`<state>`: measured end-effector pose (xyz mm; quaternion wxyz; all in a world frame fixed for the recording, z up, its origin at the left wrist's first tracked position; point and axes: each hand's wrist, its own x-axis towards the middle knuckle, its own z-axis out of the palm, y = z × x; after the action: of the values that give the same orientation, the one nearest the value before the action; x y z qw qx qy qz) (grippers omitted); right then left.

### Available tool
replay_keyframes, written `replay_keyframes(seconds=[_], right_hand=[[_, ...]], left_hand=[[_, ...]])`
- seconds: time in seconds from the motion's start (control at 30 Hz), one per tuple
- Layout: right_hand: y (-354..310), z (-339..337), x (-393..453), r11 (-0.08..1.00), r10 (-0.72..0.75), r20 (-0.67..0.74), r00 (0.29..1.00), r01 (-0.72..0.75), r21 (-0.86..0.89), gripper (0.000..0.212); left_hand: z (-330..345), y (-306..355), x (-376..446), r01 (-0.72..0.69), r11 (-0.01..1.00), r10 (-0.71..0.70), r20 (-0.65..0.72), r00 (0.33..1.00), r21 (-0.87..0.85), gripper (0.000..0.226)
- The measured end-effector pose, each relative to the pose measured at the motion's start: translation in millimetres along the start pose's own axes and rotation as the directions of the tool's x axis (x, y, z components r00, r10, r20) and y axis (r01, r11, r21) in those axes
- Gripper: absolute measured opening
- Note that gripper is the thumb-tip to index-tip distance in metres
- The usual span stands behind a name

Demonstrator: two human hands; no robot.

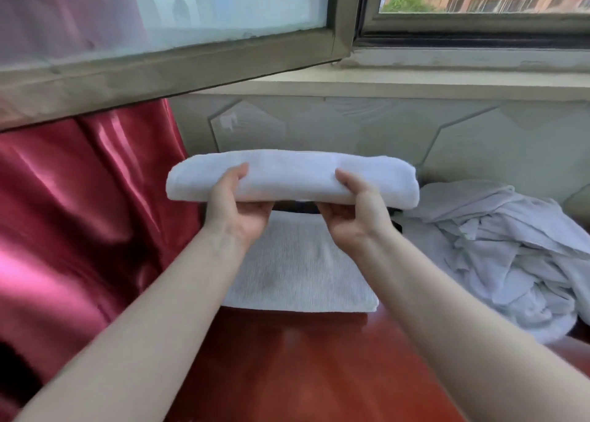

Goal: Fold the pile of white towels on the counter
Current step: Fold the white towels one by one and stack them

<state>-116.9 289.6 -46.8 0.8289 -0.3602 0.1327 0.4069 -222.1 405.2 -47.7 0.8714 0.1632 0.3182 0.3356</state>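
From the head view, both hands hold a folded white towel (292, 175) up in the air above the counter (303, 357), its long side running left to right. The left hand (238, 206) grips the towel left of its middle, thumb on the near face and fingers curled beneath; the right hand (352, 212) grips it right of the middle in the same manner, thumb up on the near face, fingers tucked under. The two hands stand apart, with a stretch of towel between them. Directly below the held towel, a flat folded towel (303, 268) lies on the glossy reddish-brown counter, its near edge towards the person. To the right, a crumpled pile of white towels (498, 255) rests on the counter against the far wall, near the folded one. A shiny red curtain (79, 204) hangs on the left. Beyond, a window (479, 6) sits above a pale sill (415, 83) and a wall panel with hexagon shapes.
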Motion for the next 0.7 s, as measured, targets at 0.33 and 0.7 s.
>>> replay_keyframes(seconds=[0.33,0.7], right_hand=[[88,-141,37,0.971,0.141,-0.170,0.975,-0.170,-0.165,0.049],[69,-140,10,0.499,0.314,-0.230,0.921,-0.367,-0.785,0.034]], left_hand=[[-145,-79,20,0.132,0.991,-0.124,-0.240,0.963,0.016,0.055],[-122,-92,-3,0.107,0.935,0.210,-0.773,0.599,0.337,0.018]])
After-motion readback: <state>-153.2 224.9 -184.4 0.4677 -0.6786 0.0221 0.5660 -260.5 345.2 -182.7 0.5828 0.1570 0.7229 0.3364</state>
